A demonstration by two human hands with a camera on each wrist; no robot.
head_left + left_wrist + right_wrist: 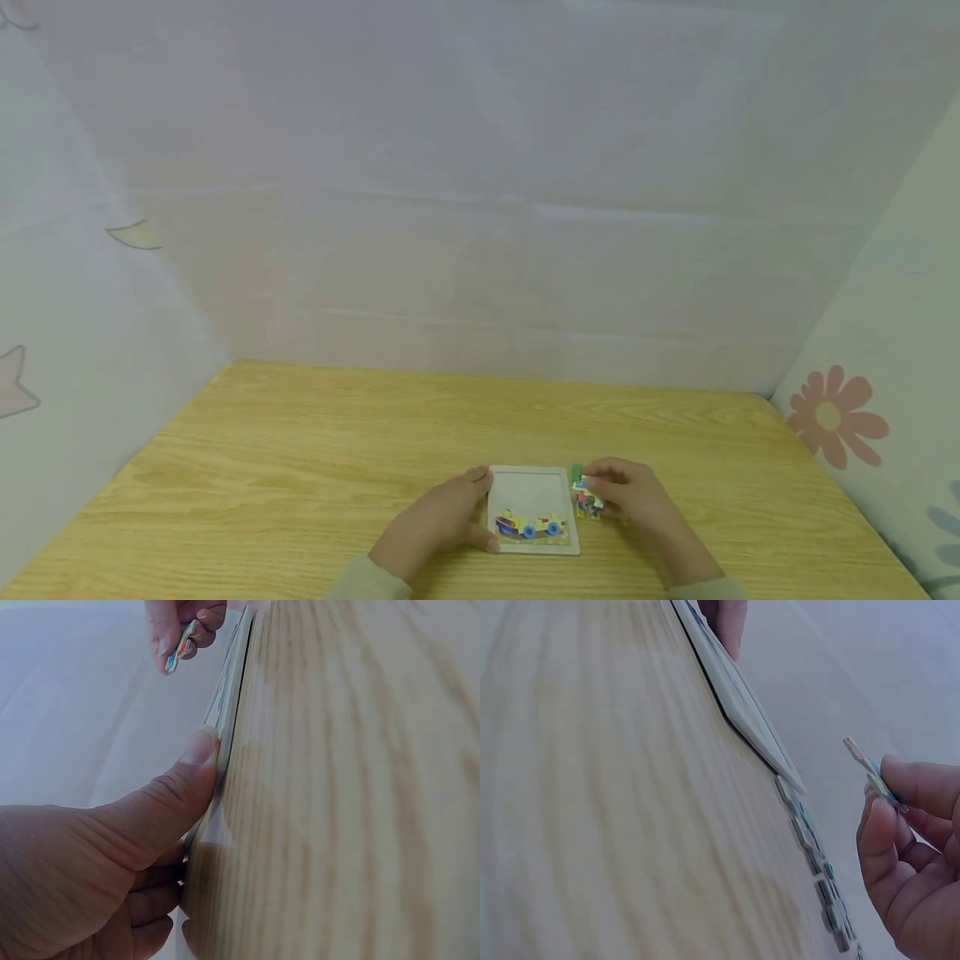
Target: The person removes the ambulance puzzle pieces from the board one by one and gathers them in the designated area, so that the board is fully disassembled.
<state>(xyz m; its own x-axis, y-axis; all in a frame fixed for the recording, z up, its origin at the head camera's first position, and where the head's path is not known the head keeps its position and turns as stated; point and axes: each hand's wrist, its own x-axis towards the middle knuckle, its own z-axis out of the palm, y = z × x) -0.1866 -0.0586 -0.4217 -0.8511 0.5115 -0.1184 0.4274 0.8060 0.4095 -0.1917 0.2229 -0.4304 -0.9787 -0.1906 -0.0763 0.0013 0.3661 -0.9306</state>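
A square white puzzle tray [528,492] lies on the table with a strip of joined, colourful jigsaw pieces [531,528] along its near side, showing blue wheels. My left hand [442,515] holds the tray by its left side, the thumb at the near corner and the fingers at the far one. Just right of the tray, my right hand [636,497] pinches a jigsaw piece [877,778] between thumb and fingers. In the right wrist view this piece is raised above several loose jigsaw pieces [804,829], which lie in a row beside the tray. The hand partly covers those in the head view.
The wood-grain table [300,450] extends around the tray. A pale cloth wall [480,275] stands behind it, with printed side walls left and right; a red flower [828,416] decorates the right one.
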